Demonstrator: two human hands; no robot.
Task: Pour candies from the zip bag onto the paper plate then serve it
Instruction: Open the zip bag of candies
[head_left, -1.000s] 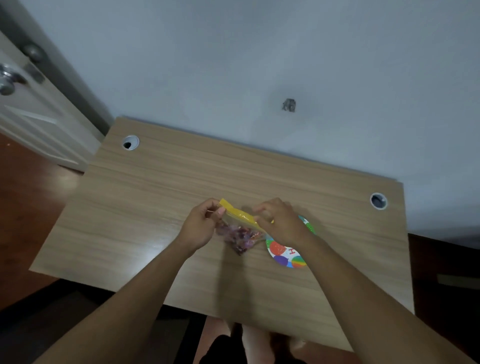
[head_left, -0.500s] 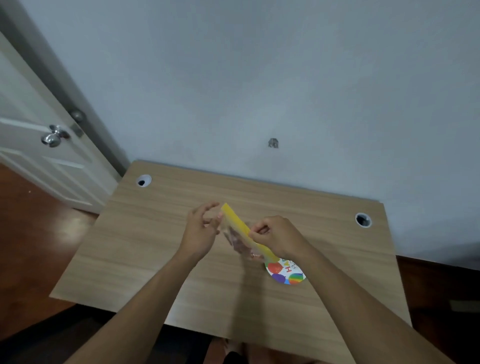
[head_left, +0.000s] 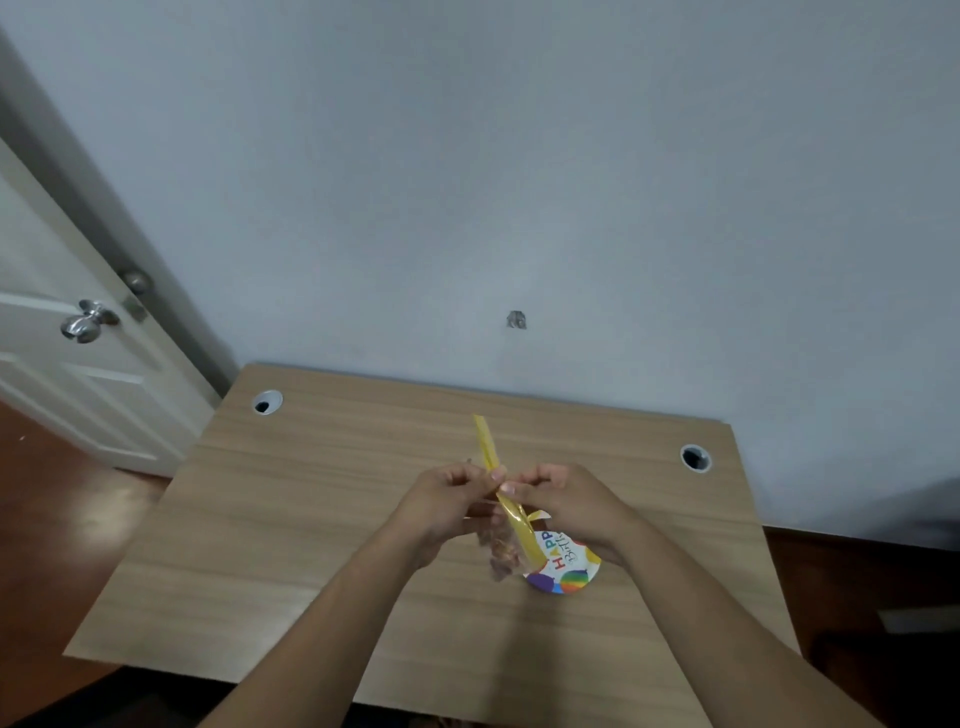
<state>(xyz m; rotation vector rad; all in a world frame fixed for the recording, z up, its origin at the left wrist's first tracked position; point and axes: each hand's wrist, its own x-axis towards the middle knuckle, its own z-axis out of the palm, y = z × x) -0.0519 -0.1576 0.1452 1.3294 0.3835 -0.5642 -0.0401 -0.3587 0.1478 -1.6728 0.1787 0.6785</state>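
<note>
Candies (head_left: 503, 556), small and pinkish-brown, are seen through the clear plastic zip bag (head_left: 506, 525) with a yellow seal strip, which is held above the light wooden table (head_left: 311, 519). The strip is pinched at its middle by the left hand (head_left: 447, 501) and the right hand (head_left: 566, 501), fingertips nearly touching. A round, colourful paper plate (head_left: 569, 574) printed "HAPPY" lies on the table just below the bag, partly hidden by the right hand.

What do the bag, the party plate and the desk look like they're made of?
Zip bag: thin clear plastic, since the candies show through, with a glossy yellow strip along the top.
Paper plate: printed paper or card, going by its matte white face with coloured dots and lettering.
Desk: probably wood-look laminate; it has an even printed grain and a faint sheen.
</note>
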